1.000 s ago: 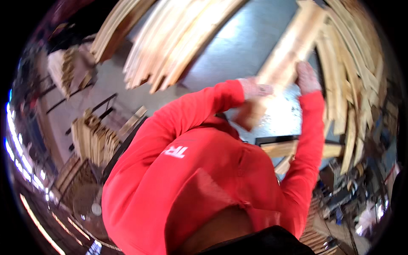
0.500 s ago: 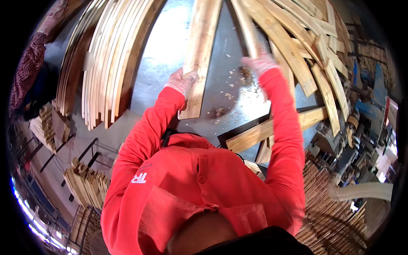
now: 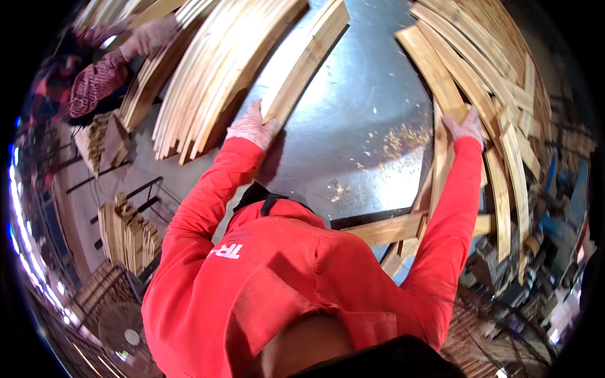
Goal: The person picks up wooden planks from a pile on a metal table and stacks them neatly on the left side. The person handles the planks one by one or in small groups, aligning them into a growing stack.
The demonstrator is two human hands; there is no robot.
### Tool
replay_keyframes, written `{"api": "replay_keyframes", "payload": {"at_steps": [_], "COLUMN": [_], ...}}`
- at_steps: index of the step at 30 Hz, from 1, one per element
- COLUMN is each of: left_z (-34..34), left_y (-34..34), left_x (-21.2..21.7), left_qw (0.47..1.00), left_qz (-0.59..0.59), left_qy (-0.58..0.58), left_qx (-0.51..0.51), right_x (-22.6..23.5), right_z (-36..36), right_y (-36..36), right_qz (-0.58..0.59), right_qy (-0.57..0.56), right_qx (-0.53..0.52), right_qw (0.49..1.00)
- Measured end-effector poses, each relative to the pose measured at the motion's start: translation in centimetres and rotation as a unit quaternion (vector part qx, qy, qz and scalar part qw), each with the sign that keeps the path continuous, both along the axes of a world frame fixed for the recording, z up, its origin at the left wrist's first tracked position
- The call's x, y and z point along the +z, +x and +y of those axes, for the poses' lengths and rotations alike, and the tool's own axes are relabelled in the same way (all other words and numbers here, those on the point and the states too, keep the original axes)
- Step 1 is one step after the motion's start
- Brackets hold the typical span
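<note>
Your left hand (image 3: 252, 126) is gripping the near end of a pale board (image 3: 309, 66), its fingers closing on the wood; this board is lying toward 12 o'clock on the grey counter (image 3: 359, 94), showing straight edges and a light yellow-brown tone. Your right hand (image 3: 465, 126) is touching the near end of a knotty plank (image 3: 433, 70) toward 1 o'clock, thumb and fingers spanning its width; how firmly they are pressing you cannot tell from here.

You are wearing knitted gloves, whitish with reddish flecks. The counter is gleaming smooth and metallic, with curly wood shavings (image 3: 403, 143) scattering toward 2 o'clock. Long, flat boards are standing close together in a stack (image 3: 220, 82) toward 11 o'clock, and a crosswise board (image 3: 386, 230) is lying toward 4 o'clock, your right sleeve (image 3: 444, 220) partly covering that area.

The far ends of the stack are running out of view. Toward 10 o'clock a co-worker's patterned sleeve (image 3: 96, 88) is showing, the body mostly falling into shadow. Your palms are hiding from view.
</note>
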State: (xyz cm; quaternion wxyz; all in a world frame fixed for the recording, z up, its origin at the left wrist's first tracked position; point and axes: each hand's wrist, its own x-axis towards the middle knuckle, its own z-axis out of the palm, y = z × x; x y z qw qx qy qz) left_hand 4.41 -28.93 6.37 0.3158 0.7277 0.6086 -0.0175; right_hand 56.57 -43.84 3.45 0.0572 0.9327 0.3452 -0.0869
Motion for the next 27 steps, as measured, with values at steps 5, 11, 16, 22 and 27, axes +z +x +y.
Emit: {"api": "replay_keyframes", "payload": {"at_steps": [5,11,16,22,27], "left_z": [2.0,2.0,-0.4,0.6,8.0], "left_y": [-7.3,-6.9,-3.8,-3.5,-17.7], "left_x": [0.8,-1.7,6.8,10.8,11.3], "left_qw": [0.936,0.927,0.908,0.908,0.924], "left_qz": [0.118,0.166,-0.134,0.098,0.031], "left_qy": [0.323,0.328,0.383,0.308,0.364], "left_qx": [-0.076,-0.075,-0.103,-0.267,-0.114], "right_x": [5.3,5.6,10.9,16.7,13.5], "right_z": [3.2,1.1,3.1,13.4,15.7], "right_y": [-5.5,-5.2,-12.0,-26.6,-29.9], "right_qz": [-0.033,-0.001,-0.074,-0.08,-0.075], "right_qy": [-0.083,-0.012,0.062,0.304,0.437], "right_qx": [0.012,0.115,0.44,0.68,0.456], "right_qw": [0.996,0.993,0.893,0.663,0.772]}}
